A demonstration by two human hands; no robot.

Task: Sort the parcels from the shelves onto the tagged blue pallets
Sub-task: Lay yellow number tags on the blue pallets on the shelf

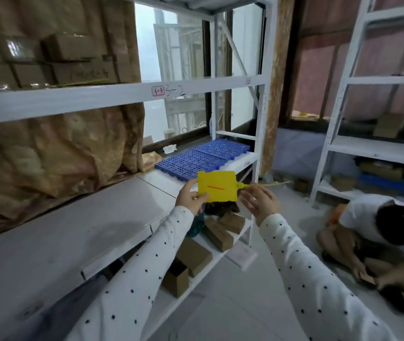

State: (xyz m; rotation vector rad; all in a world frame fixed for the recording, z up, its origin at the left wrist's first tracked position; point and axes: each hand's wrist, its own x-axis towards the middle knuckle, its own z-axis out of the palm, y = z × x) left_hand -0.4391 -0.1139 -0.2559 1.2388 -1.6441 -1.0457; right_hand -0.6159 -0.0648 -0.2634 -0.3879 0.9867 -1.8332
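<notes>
A yellow plastic tag (217, 186) with a red line on it is held up in front of me. My left hand (191, 196) pinches its left edge between thumb and fingers. My right hand (260, 200) holds the tag's thin yellow strap (265, 184), which sticks out to the right. Beyond the tag, two blue pallets (203, 157) lie side by side on the white middle shelf (73, 217). Brown cardboard parcels (218, 233) lie on the shelf below, under my hands. More parcels (68, 49) are stacked on the upper shelf at the left.
A person (388, 232) crouches on the floor at the right, handling brown parcels. A second white rack (368, 143) with boxes stands behind that person. Brown wrapping (48, 148) hangs behind the left rack. The shelf beam carries a label (158, 91) reading 3-3.
</notes>
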